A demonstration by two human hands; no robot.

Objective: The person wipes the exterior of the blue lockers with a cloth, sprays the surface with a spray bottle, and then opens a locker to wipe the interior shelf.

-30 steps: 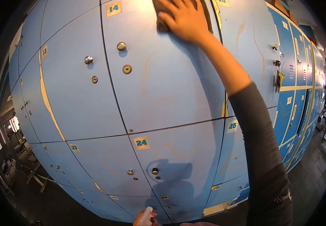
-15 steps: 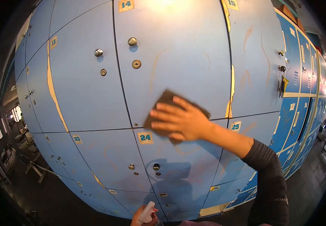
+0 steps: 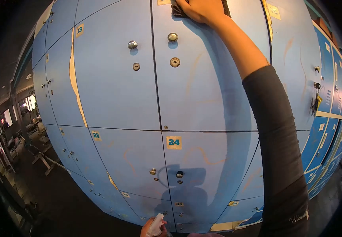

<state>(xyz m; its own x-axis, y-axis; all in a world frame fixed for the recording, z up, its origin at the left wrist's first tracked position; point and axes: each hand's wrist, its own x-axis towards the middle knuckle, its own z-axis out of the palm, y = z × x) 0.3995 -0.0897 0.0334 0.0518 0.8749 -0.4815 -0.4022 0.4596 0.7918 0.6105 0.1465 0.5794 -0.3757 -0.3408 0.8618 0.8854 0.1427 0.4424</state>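
At the top edge of the view, my right hand (image 3: pixel 205 10) presses a dark cloth (image 3: pixel 179 12) against the upper part of a blue locker door (image 3: pixel 202 98). Part of that hand and of the cloth is cut off by the frame. Low in the view, my left hand (image 3: pixel 145 230) is wrapped round a white spray bottle (image 3: pixel 155 225), of which mostly the top shows. The door under the cloth carries a round knob (image 3: pixel 172 37) with a keyhole lock (image 3: pixel 175 62) below it. A faint brownish streak (image 3: pixel 194 73) marks its surface.
Below is a locker door labelled 24 (image 3: pixel 174 142), with curved streaks and my shadow on it. Keys (image 3: pixel 316 103) hang from a lock at the right. Chipped edging (image 3: pixel 73 75) runs beside door 13. Brighter blue lockers (image 3: pixel 325 134) stand farther right; gym equipment (image 3: pixel 40 158) is at left.
My right hand has moved up with the cloth, from the bottom of the upper door to its top. The view has shifted, so the lockers appear farther right. My left hand still holds the spray bottle.
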